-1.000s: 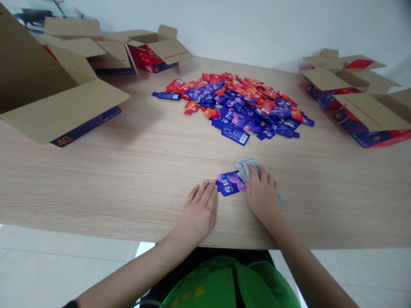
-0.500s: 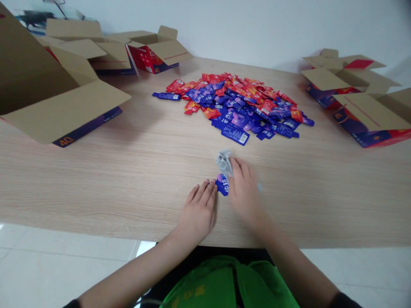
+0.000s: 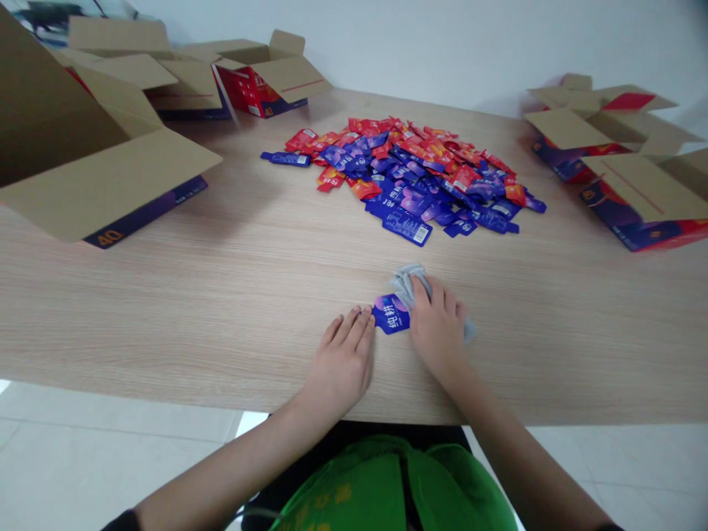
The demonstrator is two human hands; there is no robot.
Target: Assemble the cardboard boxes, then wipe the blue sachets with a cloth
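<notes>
A blue-purple packet (image 3: pixel 392 314) with white lettering lies flat on the wooden table. The fingertips of my left hand (image 3: pixel 344 355) press on its left end, the fingers close together and stretched out flat. My right hand (image 3: pixel 439 324) is closed on a grey cloth (image 3: pixel 408 283), which bunches out beyond the fingertips and shows again at the hand's right side. Cloth and hand rest over the packet's right end and hide it. Farther back lies a heap of red packets (image 3: pixel 464 177) and blue packets (image 3: pixel 406 225).
Open cardboard boxes stand on both sides of the table (image 3: pixel 166 310): a large one (image 3: pixel 127 177) at the left, others (image 3: pixel 276 74) behind it, and more (image 3: pixel 636 192) at the right. A white wall rises behind the heap.
My right hand and the grey cloth have moved to the right along the packet, so more of its lettering shows. My left hand keeps its place on the left end.
</notes>
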